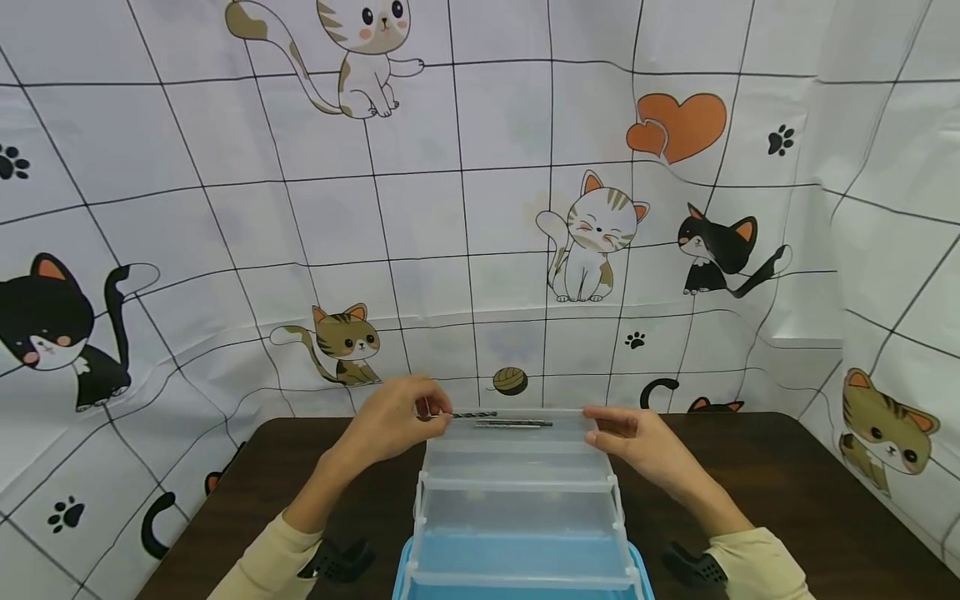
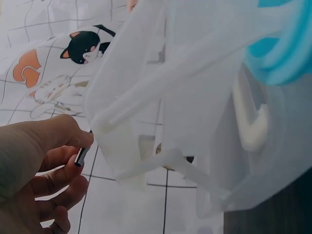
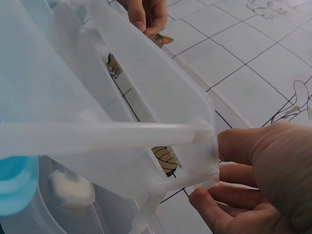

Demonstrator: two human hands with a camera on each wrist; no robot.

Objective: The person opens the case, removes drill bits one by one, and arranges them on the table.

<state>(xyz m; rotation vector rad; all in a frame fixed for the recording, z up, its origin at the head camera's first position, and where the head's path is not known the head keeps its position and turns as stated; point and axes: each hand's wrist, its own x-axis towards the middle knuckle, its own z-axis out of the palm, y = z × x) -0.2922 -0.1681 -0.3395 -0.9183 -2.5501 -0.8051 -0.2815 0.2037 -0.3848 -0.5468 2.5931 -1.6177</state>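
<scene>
At the far left corner of a tiered fold-out storage box, my left hand (image 1: 401, 419) pinches a twist drill bit (image 1: 475, 414) between thumb and fingers. Its smooth shank end pokes out below the thumb in the left wrist view. The fluted end reaches over the top tray (image 1: 450, 431), a translucent plastic one. Silvery bits (image 1: 513, 423) lie lengthwise in that tray. My right hand (image 1: 637, 437) grips the tray's right end, thumb on one side and fingers curled under, as the right wrist view shows (image 3: 263, 170).
Below the top tray, more translucent tiers (image 1: 517, 508) step down toward me on hinged side arms (image 1: 619, 504). The base (image 1: 405, 567) is light blue. A dark wooden table (image 1: 720, 467) carries the box, and a cat-print sheet (image 1: 502, 217) hangs close behind it.
</scene>
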